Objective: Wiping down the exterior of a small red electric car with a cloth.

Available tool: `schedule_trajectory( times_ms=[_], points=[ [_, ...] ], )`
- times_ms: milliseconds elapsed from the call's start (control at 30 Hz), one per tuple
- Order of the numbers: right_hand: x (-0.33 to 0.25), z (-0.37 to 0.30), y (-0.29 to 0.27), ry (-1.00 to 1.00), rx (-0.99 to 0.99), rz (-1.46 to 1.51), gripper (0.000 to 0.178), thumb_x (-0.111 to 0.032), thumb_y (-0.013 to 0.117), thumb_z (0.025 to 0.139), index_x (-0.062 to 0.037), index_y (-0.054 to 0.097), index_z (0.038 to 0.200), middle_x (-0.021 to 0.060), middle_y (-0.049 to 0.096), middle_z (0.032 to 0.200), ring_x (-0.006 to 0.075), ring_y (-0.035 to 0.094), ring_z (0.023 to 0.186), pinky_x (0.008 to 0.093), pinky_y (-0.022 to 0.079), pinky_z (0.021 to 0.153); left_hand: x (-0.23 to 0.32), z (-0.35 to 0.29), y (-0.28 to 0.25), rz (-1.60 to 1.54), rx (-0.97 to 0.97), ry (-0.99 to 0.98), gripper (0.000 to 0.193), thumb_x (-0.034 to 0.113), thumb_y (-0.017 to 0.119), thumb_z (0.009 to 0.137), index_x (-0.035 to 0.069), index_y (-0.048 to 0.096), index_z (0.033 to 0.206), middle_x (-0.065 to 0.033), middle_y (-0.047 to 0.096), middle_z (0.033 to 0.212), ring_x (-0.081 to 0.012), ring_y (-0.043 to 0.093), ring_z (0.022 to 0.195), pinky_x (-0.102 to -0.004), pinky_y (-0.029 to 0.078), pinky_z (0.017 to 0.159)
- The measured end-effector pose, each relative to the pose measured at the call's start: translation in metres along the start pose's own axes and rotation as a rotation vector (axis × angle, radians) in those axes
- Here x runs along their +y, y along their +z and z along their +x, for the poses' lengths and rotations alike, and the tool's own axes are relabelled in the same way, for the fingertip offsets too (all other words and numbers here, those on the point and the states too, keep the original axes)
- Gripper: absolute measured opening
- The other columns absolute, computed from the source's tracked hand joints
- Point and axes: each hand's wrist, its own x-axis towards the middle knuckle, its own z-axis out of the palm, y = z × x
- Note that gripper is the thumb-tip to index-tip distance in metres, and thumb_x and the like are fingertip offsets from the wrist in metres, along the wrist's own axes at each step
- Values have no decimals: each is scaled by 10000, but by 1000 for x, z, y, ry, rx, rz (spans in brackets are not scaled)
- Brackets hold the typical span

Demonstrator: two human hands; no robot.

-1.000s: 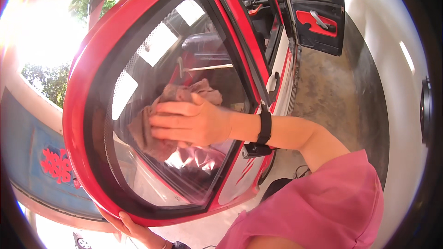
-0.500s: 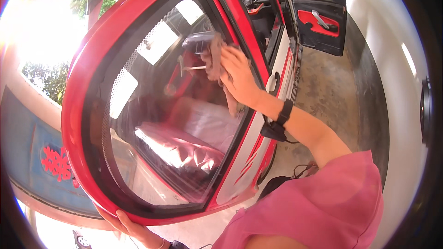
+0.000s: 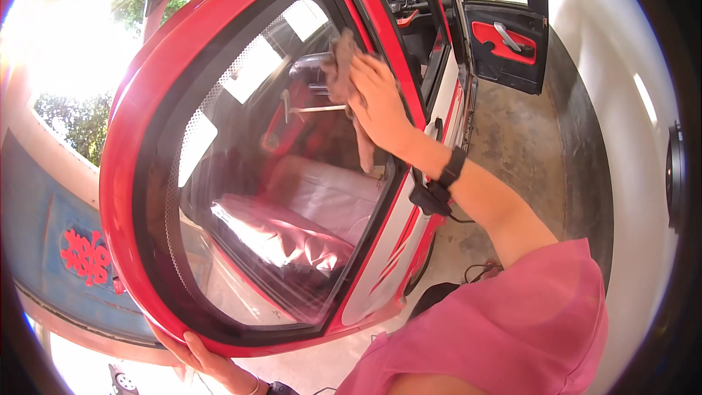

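A red car door (image 3: 139, 139) with a black-framed window (image 3: 263, 175) fills the left and middle of the view. My right hand (image 3: 376, 99) presses a brownish cloth (image 3: 340, 66) against the glass near the window's upper right corner. A black band sits on that wrist (image 3: 452, 168). My left hand (image 3: 208, 358) grips the door's lower edge from underneath, fingers curled over the red rim. Through the glass I see a reddish seat cover.
A second door (image 3: 504, 44) with a red inner panel stands open at the upper right, beyond it a concrete floor (image 3: 519, 146) and a white wall (image 3: 629, 139). A blue board with a red sign (image 3: 84, 256) is at the lower left. Bright sun glares upper left.
My right hand has carried the cloth from the middle of the glass up and to the right, to the window's top corner. My left hand stays on the door's lower edge.
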Motion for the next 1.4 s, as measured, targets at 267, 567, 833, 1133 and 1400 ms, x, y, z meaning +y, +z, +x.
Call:
schedule_trajectory(
  times_ms=[267,567,833,1133,1400],
  points=[
    [20,2,5,33,63,16,442,-74,545,828,22,533,1259,163,520,1322,362,431,1214,458,322,1018,-6,1,-2,-27,-31,44,624,318,480,948,-1,310,1458,-171,345,1469,-293,374,1327,-404,309,1081],
    [-70,85,30,43,262,170,435,-101,554,821,9,559,1242,151,553,1301,341,444,1196,426,329,1025,-2,2,0,-108,-96,57,598,270,473,958,11,291,1466,-148,333,1474,-269,371,1323,-386,300,1088],
    [-185,54,15,-208,77,245,462,-113,685,667,-56,600,1118,91,506,1333,311,437,1208,489,357,877,-1,7,6,-118,-98,45,685,344,540,932,-5,285,1463,-158,340,1475,-281,372,1331,-405,309,1092],
    [-223,-61,7,-683,-203,330,445,-275,569,822,-159,580,1252,3,501,1370,136,437,1275,356,395,708,1,5,5,6,-105,64,664,417,435,980,-6,276,1466,-159,315,1490,-279,341,1353,-410,297,1097],
    [-131,-93,9,-953,-273,328,401,-272,503,875,-215,575,1265,-34,501,1379,114,439,1285,301,378,759,-1,2,3,-8,-42,10,624,355,422,955,20,293,1466,-159,315,1489,-305,363,1342,-409,326,1085]
  ],
)
